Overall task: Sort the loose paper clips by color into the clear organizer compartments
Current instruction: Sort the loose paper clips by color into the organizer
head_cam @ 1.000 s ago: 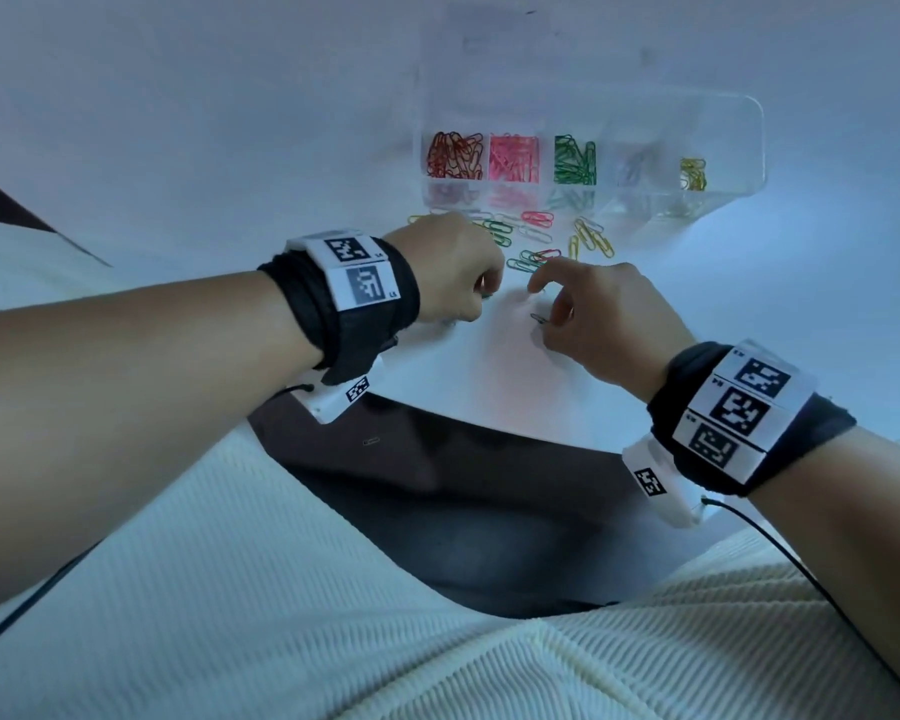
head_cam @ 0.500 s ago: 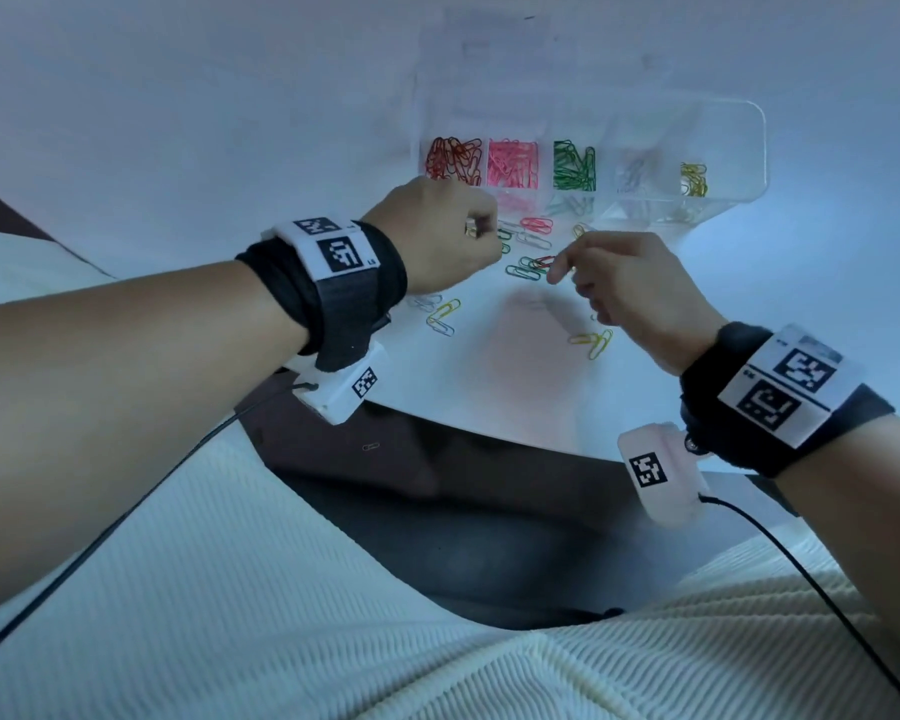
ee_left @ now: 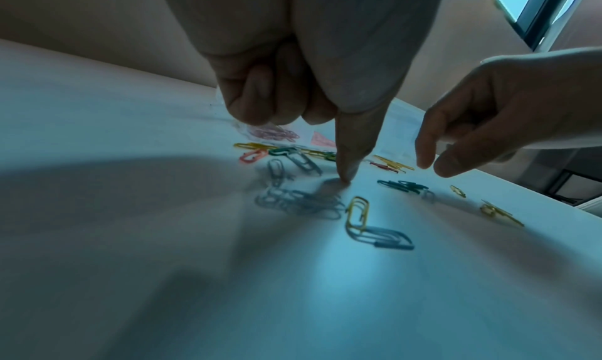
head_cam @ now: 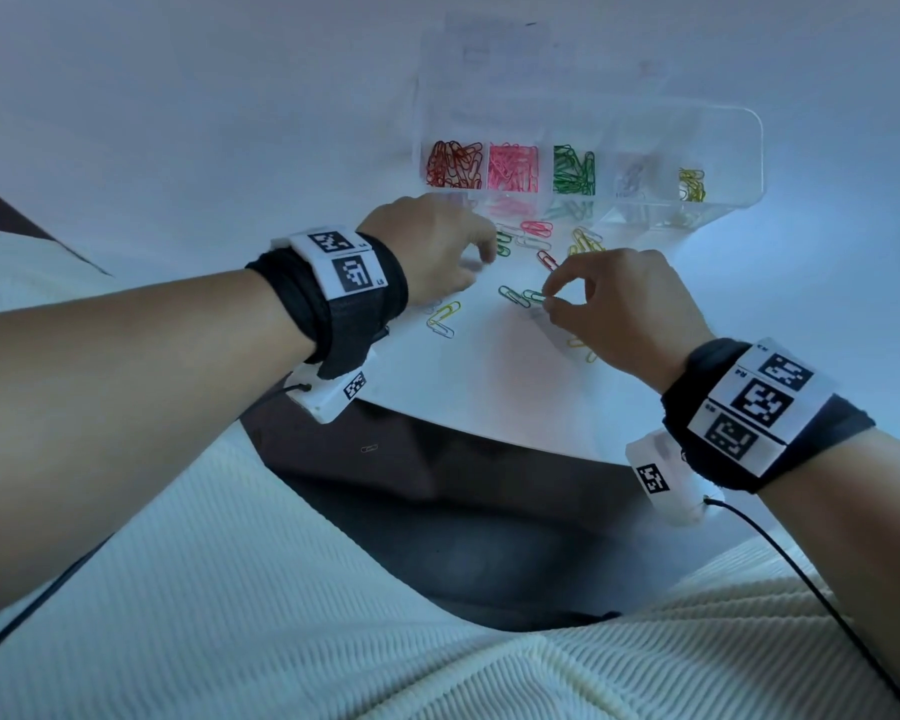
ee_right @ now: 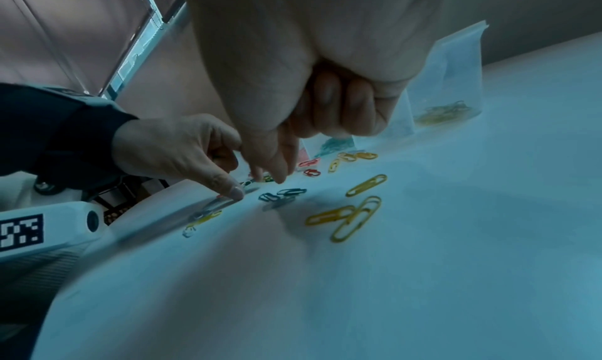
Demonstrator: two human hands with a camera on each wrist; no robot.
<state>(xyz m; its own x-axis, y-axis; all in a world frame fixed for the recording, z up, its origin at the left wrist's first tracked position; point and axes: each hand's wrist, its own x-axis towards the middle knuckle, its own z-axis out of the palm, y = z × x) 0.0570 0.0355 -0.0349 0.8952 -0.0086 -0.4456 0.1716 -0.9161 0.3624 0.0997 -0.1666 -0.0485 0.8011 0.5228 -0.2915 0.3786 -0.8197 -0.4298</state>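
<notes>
The clear organizer (head_cam: 723, 148) stands at the back of the white table, holding red clips (head_cam: 453, 166), pink clips (head_cam: 513, 168), green clips (head_cam: 572, 171), silver clips (head_cam: 632, 176) and yellow clips (head_cam: 692, 184). Loose clips (head_cam: 536, 236) lie in front of it. My left hand (head_cam: 481, 265) has most fingers curled, and one digit (ee_left: 345, 177) points down onto the table beside a heap of silver clips (ee_left: 299, 203). My right hand (head_cam: 549, 298) hovers just over two green clips (ee_left: 404, 185), thumb and forefinger slightly apart and holding nothing.
Yellow clips lie near the left wrist (head_cam: 442, 319) and under the right hand (ee_right: 351, 216). A clear plastic bag (ee_right: 456, 69) stands behind the organizer. The table's near edge (head_cam: 489, 439) runs just below both wrists. One clip (head_cam: 369, 448) lies on the dark surface below.
Both hands have moved forward from the near edge toward the loose clips. In the last half second the right fingertips dropped to the green pair. The left hand lowered onto the table.
</notes>
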